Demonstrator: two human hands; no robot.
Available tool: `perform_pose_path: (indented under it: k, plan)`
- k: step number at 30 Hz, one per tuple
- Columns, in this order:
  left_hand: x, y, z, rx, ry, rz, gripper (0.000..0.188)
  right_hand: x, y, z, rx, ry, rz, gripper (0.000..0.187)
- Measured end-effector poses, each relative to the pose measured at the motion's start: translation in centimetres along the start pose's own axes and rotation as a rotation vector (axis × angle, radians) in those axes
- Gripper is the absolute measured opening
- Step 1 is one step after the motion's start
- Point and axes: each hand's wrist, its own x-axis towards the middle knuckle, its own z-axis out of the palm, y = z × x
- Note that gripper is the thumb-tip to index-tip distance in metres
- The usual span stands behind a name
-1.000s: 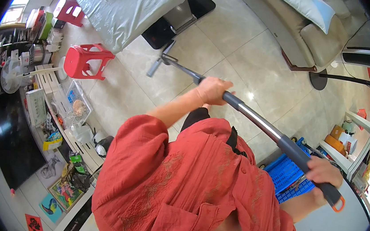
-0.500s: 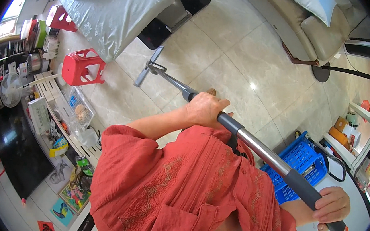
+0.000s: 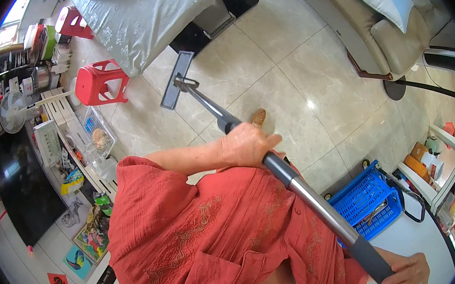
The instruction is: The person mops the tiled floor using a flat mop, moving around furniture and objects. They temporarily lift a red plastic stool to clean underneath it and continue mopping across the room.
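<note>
I hold a long mop with a grey metal handle (image 3: 310,196) slanting from lower right to upper left. My left hand (image 3: 246,144) grips the handle's middle, just below a dark joint. My right hand (image 3: 406,279) wraps the dark grip near the handle's top end at the lower right. The flat rectangular mop head (image 3: 176,79) lies on the beige tiled floor (image 3: 299,78), close to the edge of a table draped in a grey patterned cloth (image 3: 148,3). My red shirt fills the lower middle of the view.
A red plastic stool (image 3: 99,83) stands left of the mop head, another red stool (image 3: 72,23) farther back. A blue crate (image 3: 367,202) sits at right beside a white round table (image 3: 421,237). Low shelves with clutter line the left; a sofa (image 3: 391,37) is top right.
The mop head has slid out toward the draped table and is now in full view. My right hand has dropped lower along with the handle's end.
</note>
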Motion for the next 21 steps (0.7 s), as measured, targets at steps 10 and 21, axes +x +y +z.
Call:
perform_pose_path:
  k: [10,21]
  plan:
    - [4.2,-20.8,-2.7,0.242,0.29,-0.093,0.019,9.4,14.5,12.1,-0.143,0.227,0.279,0.021]
    - [4.3,-15.6,1.5,0.094,0.747,0.056,0.014,12.2,8.4,7.3,-0.275,-0.316,0.199,0.019]
